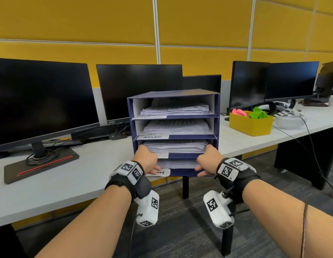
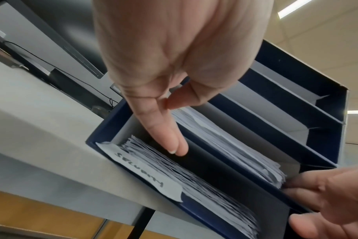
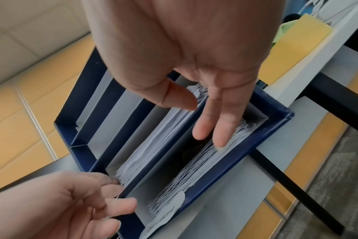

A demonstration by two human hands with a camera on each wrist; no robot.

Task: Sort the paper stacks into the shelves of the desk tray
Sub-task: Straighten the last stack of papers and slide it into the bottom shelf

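Observation:
A dark blue desk tray (image 1: 217, 118) with several shelves stands at the front edge of the white desk (image 1: 87, 175). Every shelf holds a stack of white paper. My left hand (image 1: 146, 160) is at the left front of the two lowest shelves and my right hand (image 1: 208, 159) at the right front. Fingertips of both touch the ends of the third-shelf stack (image 1: 175, 147). In the wrist views, my left hand's fingers (image 2: 165, 137) and my right hand's fingers (image 3: 210, 127) lie straight across the bottom shelf's opening, over the bottom stack (image 3: 194, 169). Neither hand grips anything.
Black monitors (image 1: 40, 101) line the back of the desk, with a mouse (image 1: 116, 135) and cables beside the tray. A yellow bin (image 1: 250, 124) with pink and green items sits to the right. A black desk leg (image 1: 185, 187) runs down below the tray.

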